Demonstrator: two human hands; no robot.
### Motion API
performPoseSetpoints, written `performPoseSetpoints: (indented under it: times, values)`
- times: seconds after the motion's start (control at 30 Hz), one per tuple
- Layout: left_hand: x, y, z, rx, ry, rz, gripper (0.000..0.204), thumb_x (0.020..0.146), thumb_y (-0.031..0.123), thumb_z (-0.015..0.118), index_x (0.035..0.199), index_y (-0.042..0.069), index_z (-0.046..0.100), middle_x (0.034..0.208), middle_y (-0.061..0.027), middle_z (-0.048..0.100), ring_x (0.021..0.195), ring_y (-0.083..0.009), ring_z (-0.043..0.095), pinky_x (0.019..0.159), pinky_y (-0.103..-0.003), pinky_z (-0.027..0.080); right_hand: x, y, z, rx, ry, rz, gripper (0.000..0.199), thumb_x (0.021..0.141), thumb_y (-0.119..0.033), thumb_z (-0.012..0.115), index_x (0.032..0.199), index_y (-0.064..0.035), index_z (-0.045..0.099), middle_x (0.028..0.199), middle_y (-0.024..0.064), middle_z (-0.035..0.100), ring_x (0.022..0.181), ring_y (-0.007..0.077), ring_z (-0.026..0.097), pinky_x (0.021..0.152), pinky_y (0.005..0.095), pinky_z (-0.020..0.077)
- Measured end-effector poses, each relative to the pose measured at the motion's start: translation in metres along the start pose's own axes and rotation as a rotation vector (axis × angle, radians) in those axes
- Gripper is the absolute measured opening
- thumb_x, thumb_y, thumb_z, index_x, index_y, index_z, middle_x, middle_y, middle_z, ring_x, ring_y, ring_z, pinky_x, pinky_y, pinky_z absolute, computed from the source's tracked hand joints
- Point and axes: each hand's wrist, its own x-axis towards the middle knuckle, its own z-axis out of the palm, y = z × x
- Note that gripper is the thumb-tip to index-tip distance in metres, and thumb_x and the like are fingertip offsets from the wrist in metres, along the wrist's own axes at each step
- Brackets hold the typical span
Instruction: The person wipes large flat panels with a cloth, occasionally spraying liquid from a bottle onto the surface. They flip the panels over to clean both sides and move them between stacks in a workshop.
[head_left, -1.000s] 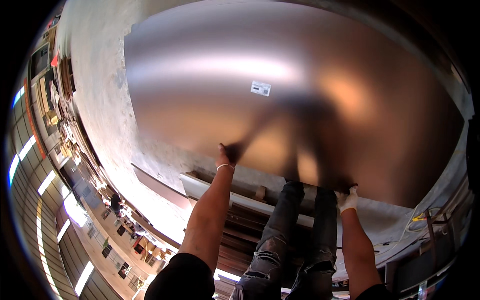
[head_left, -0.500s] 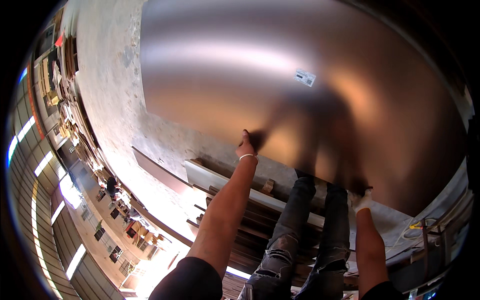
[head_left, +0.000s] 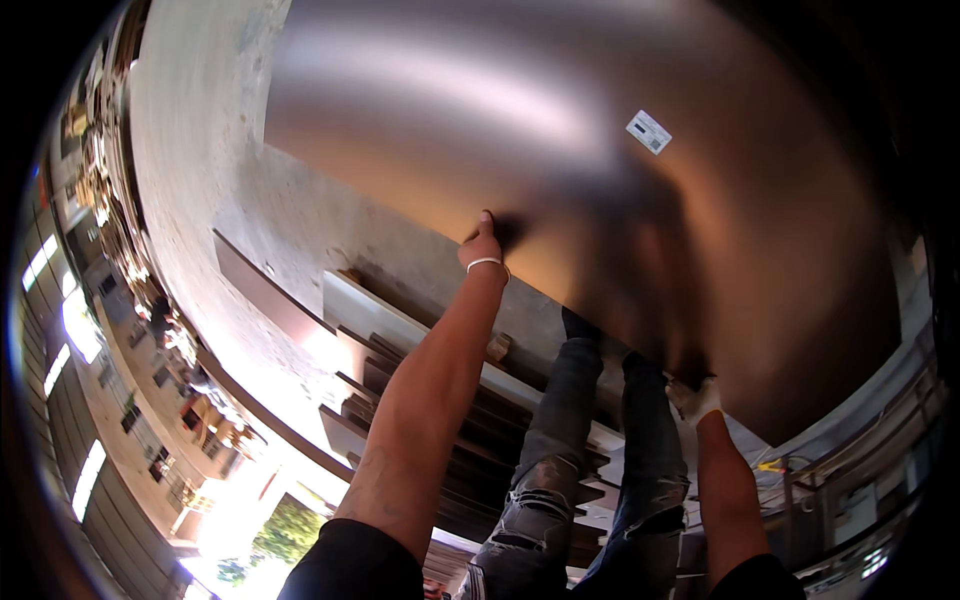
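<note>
A large, glossy brown sheet (head_left: 400,130) spreads across the upper part of the head view, with a small white label (head_left: 648,132) on its face. My left hand (head_left: 483,243), a pale band at the wrist, grips the near edge with the thumb on top; its other fingers are mostly hidden. Farther right along that edge, my right hand (head_left: 697,398), in a pale glove, is closed on the sheet close to my legs. Its fingertips are hard to make out against the dark reflection.
Below the sheet's near edge lies a stack of long boards (head_left: 480,420) beside my legs (head_left: 560,440). One narrow panel (head_left: 265,275) juts out at the left. Grey concrete floor (head_left: 200,130) runs along the left. A yellow item (head_left: 770,466) lies near racks at the right.
The view has turned, so the boards and background sit farther left. Both hands keep their grip; the sheet's near edge now slants more steeply down to the right.
</note>
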Motion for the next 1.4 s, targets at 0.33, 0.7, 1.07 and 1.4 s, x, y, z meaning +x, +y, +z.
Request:
performPoseSetpoints:
  times: [0.33, 0.7, 1.07, 1.4]
  values:
    - [-0.061, -0.114, -0.05, 0.715, -0.301, 0.273, 0.038, 0.088, 0.022, 0.069, 0.118, -0.001, 0.067, 0.115, -0.025, 0.069, 0.11, -0.0414, 0.065, 0.095, -0.047, 0.052, -0.035, -0.022, 0.098, -1.1, 0.114, -0.203, 0.033, 0.094, -0.028, 0.054, 0.115, -0.0014, 0.057, 0.098, 0.0201, 0.065, 0.082, 0.0374, 0.069, 0.07, 0.0505, 0.0589]
    - [-0.38, -0.152, -0.189, 0.344, -0.152, 0.447, 0.03, 0.088, 0.008, 0.06, 0.117, 0.006, 0.068, 0.115, -0.0179, 0.071, 0.113, -0.0367, 0.066, 0.099, -0.047, 0.051, -0.135, -0.058, 0.117, -1.982, -0.088, -0.863, 0.041, 0.094, -0.013, 0.057, 0.133, 0.0, 0.06, 0.095, 0.0136, 0.071, 0.069, 0.0212, 0.069, 0.059, 0.0371, 0.0578]
    - [-0.448, -0.238, -0.388, 0.49, 0.641, 0.06, 0.099, 0.077, 0.032, 0.076, 0.154, -0.007, 0.026, 0.164, -0.0289, 0.02, 0.154, -0.0489, 0.01, 0.124, -0.063, 0.005, -0.21, 0.095, 0.231, -2.147, -0.138, -0.701, 0.047, 0.099, -0.015, 0.056, 0.143, -0.0025, 0.047, 0.11, 0.0167, 0.067, 0.088, 0.0307, 0.071, 0.072, 0.0439, 0.0614]
    - [-0.446, -0.246, -0.378, 0.422, 0.536, 0.086, 0.096, 0.077, 0.034, 0.076, 0.155, -0.002, 0.033, 0.166, -0.0235, 0.021, 0.156, -0.0432, 0.009, 0.124, -0.064, 0.002, -0.234, 0.463, 0.288, -2.463, -0.554, -1.261, 0.048, 0.091, -0.047, 0.074, 0.097, -0.0055, 0.051, 0.09, 0.01, 0.059, 0.072, 0.0208, 0.061, 0.059, 0.0399, 0.0571]
